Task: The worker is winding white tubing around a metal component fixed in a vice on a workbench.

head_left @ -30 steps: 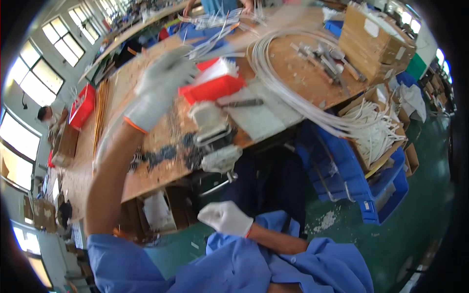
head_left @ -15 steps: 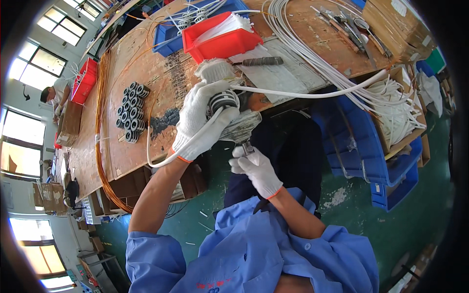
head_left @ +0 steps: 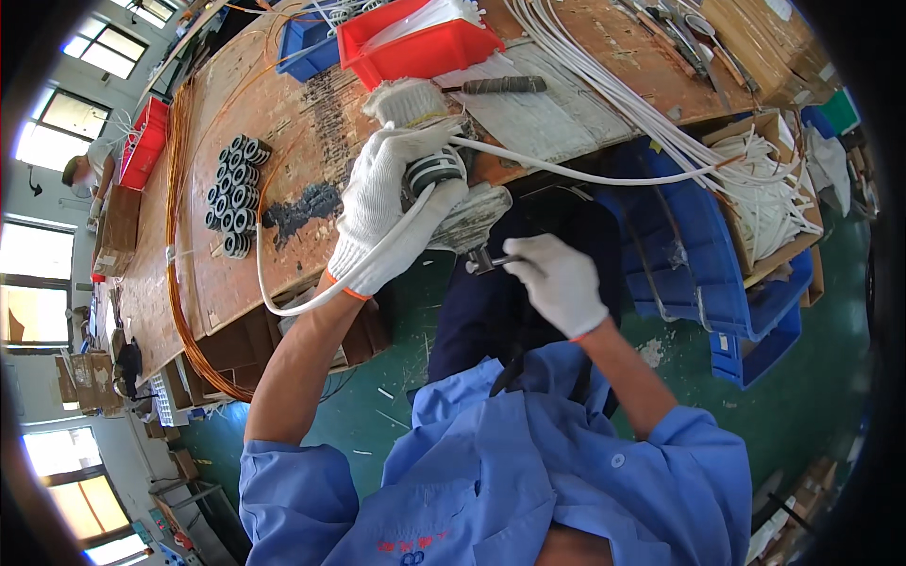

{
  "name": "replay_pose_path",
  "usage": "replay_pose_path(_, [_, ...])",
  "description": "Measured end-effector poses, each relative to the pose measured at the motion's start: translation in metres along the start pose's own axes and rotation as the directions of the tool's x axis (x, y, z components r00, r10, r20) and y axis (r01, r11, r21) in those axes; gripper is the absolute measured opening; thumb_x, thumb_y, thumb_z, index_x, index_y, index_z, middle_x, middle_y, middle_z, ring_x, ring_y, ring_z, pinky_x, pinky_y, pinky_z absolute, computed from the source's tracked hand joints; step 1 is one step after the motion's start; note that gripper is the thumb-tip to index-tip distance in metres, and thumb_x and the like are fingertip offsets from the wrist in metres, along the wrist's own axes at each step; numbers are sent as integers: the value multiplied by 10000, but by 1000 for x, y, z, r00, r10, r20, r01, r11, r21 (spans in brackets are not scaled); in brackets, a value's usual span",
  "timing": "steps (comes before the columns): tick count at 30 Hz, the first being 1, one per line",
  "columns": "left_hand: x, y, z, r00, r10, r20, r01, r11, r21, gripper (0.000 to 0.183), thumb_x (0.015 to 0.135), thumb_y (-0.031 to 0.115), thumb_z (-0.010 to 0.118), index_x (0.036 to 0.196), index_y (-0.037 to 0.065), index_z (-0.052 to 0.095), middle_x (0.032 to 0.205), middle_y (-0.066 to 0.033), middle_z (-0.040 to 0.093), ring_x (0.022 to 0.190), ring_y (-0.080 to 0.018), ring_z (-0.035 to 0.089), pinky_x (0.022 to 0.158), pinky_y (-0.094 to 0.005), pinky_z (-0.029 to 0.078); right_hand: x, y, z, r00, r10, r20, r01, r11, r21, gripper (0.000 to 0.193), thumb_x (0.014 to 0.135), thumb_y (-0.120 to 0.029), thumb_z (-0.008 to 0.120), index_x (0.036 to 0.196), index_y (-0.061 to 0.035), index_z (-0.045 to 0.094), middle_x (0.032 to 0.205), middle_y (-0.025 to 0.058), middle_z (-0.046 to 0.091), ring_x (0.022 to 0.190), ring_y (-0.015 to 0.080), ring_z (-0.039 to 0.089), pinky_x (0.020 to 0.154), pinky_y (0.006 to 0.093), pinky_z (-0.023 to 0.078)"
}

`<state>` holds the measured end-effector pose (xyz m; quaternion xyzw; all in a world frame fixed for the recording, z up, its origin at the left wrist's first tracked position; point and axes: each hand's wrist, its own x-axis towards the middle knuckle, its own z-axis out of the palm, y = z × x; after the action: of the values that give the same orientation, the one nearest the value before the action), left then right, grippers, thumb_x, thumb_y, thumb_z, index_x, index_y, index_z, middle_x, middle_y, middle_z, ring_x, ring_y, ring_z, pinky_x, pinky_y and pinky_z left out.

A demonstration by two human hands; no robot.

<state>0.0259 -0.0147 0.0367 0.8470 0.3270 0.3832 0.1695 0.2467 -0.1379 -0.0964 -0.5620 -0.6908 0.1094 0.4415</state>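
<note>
My left hand [head_left: 382, 203], in a white knit glove, is closed around a black ring-shaped core [head_left: 434, 172] with pale bands. A white cable [head_left: 406, 224] passes under its thumb, loops down past the wrist, and runs off to the right on the core's other side. Just below the core is a clamp wrapped in worn, whitish material [head_left: 472, 219], at the bench edge. My right hand [head_left: 562, 283], gloved too, has its fingers closed at the end of a small metal crossbar handle [head_left: 486, 261] under that clamp. Its fingertips are partly hidden.
Several black ring cores [head_left: 236, 193] stand grouped on the wooden bench [head_left: 311, 151]. Beyond the hands are a red bin [head_left: 425, 52] of white strips and a wrapped-handle tool [head_left: 505, 85]. White cables [head_left: 604, 104] cross rightward to a carton [head_left: 764, 203]. Another person [head_left: 90, 170] is far left.
My right hand has moved right and up, now beside the crossbar rather than below it. The crossbar has turned to lie nearly level. My left hand keeps holding the core; the view has shifted slightly.
</note>
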Motion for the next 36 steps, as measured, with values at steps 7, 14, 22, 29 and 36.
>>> replay_pose_path(7, [-9,-7,-9,983,-150,109,183,879,-441,403,1066,91,542,1436,-28,649,1359,-175,628,1278,-275,617,1133,-388,473,1,-107,49,912,-52,407,24,997,74,450,1006,-306,736,1442,-196,712,990,62,780,727,304,748,664,436,600])
replay_pose_path(14, [-10,-15,-5,992,-101,77,123,914,-388,417,1075,123,476,1401,-46,673,1336,-180,657,1248,-289,636,1239,-431,359,19,-59,-21,983,-70,-168,97,982,159,428,1037,-91,682,1464,-64,697,769,53,721,600,133,647,559,293,511])
replay_pose_path(22, [-17,-15,0,993,-76,-95,39,937,-348,453,1134,189,404,1423,-50,660,1425,-172,625,1329,-278,614,1223,-394,401,21,-7,-52,845,535,-15,-355,581,732,347,1134,-233,599,1246,45,775,835,34,716,652,73,609,606,238,485])
replay_pose_path(29, [-45,22,14,794,-492,-358,-349,113,-930,753,1182,604,285,1381,-20,657,645,20,470,557,-176,470,879,-460,586,161,-7,-50,858,469,209,-207,-57,977,544,1176,-463,479,1333,17,684,1027,117,742,962,248,721,949,419,601])
replay_pose_path(36, [-39,49,3,686,-671,-282,-20,371,-929,766,1156,662,324,943,-8,629,559,35,335,465,-109,325,447,-312,356,333,-45,0,841,389,377,-407,-6,913,411,1158,-404,490,827,-161,497,510,-54,284,370,135,266,364,313,215])
